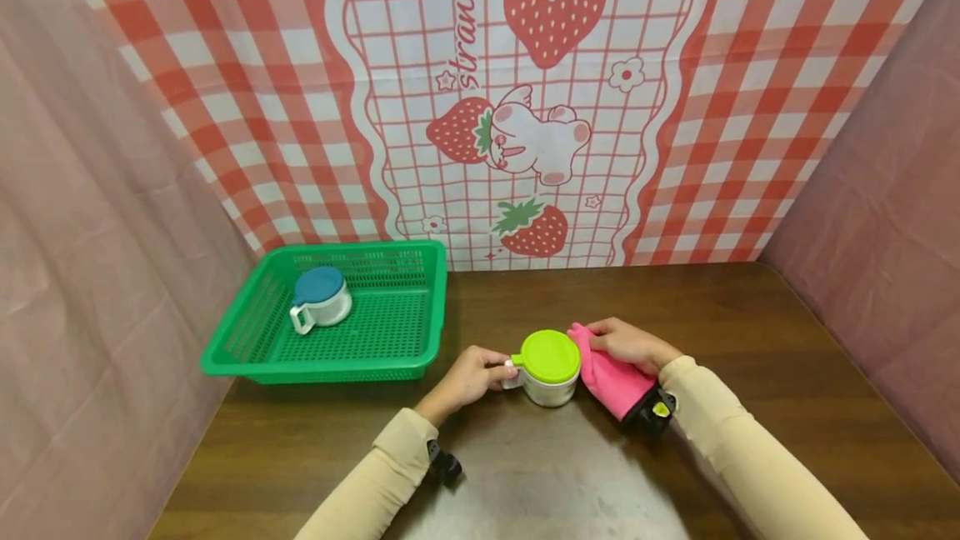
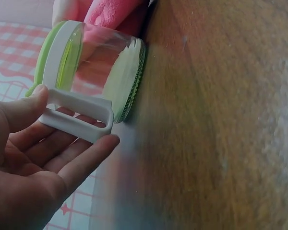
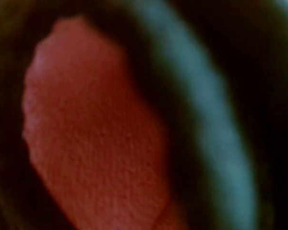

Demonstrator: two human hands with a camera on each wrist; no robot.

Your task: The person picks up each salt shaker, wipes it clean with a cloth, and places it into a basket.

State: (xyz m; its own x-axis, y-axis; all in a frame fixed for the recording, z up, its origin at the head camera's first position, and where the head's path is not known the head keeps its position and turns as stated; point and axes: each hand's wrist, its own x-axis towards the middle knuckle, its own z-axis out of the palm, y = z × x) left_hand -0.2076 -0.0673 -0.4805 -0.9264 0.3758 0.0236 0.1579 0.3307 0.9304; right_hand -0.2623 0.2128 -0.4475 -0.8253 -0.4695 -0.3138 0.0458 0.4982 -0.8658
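Observation:
A clear jar [image 1: 551, 392] with a lime-green lid [image 1: 551, 355] and a white handle [image 2: 81, 115] stands on the wooden table. My left hand [image 1: 468, 377] grips that handle, thumb on its upper end in the left wrist view. Something pale shows at the jar's base. At the jar's right side my right hand [image 1: 632, 343] holds a pink cloth [image 1: 617, 382], which lies against or very near the glass. The cloth hangs below the hand toward the wrist camera. Pink fabric [image 3: 96, 129] and dark blur fill the right wrist view, hiding the fingers.
A green plastic basket [image 1: 337, 369] stands at the back left. Inside it sits a similar jar [image 1: 330, 311] with a blue lid [image 1: 319, 283]. A strawberry-patterned curtain [image 1: 540, 148] hangs behind the table [image 1: 787, 407], and pink drapes hang on both sides.

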